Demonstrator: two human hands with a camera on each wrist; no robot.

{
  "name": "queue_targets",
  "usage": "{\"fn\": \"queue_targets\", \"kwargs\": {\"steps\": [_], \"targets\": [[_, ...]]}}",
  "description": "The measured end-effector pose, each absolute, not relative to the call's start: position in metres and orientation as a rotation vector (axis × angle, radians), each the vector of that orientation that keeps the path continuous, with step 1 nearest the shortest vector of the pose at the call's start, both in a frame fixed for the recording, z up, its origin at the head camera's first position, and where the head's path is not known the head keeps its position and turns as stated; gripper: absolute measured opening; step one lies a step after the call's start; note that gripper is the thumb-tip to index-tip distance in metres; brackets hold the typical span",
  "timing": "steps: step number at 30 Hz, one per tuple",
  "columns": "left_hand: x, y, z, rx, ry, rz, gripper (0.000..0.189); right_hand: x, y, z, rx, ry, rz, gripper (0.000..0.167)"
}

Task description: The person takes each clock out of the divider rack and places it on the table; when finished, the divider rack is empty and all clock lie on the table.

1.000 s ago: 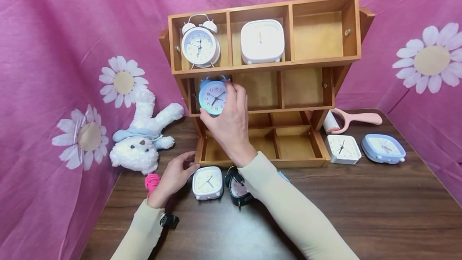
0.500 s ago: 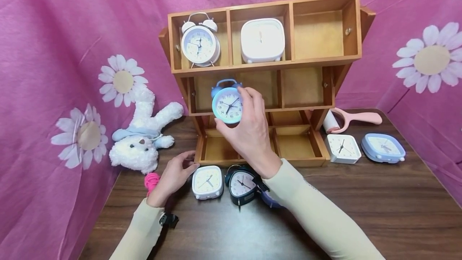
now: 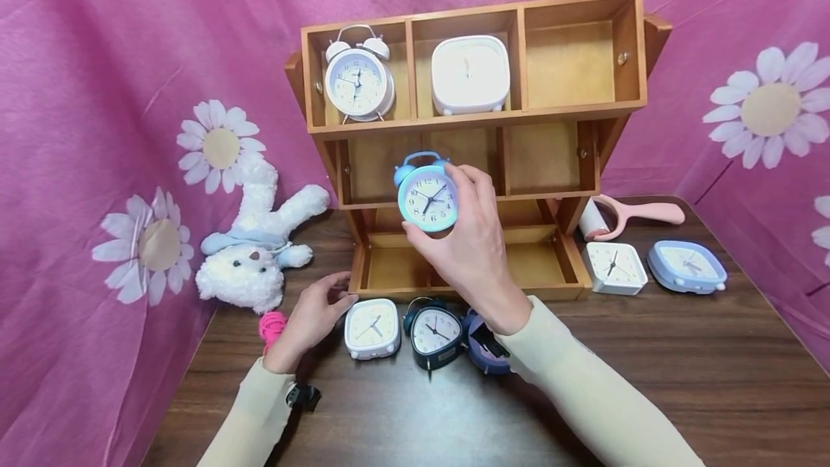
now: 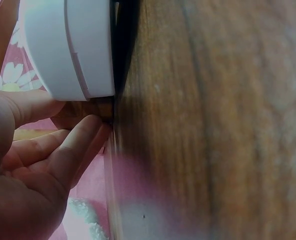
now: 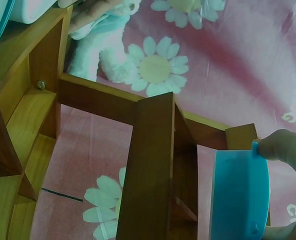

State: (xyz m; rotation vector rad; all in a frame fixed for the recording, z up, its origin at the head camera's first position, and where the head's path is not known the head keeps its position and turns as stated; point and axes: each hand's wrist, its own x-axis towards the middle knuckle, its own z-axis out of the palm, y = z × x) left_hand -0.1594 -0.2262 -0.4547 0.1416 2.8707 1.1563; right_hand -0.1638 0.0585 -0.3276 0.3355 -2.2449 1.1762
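Note:
In the head view my right hand pinches a light blue twin-bell alarm clock by its sides, thumb low and fingers on the right edge. It is in front of the middle tier of a wooden shelf, dial facing me. The right wrist view shows the same clock from its side. My left hand grips the bottom left corner of the shelf; in the left wrist view thumb and fingers lie around the wood. A white square clock sits beside the left thumb.
A dark green alarm clock and a purple clock stand before the shelf. White clocks occupy two top compartments. At right lie a white clock, blue clock and pink lint roller. A plush bear lies left.
My right hand has carried the blue alarm clock out of the middle tier's left compartment, rightward, down and toward me. The left hand has stayed at the shelf corner.

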Motion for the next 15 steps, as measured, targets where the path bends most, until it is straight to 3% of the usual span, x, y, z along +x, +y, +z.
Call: {"fn": "queue_targets", "kwargs": {"steps": [15], "targets": [[-0.16,-0.228,-0.456,0.109,2.868,1.14,0.05,-0.146,0.091,-0.328,0.297,-2.246,1.173,0.097]]}}
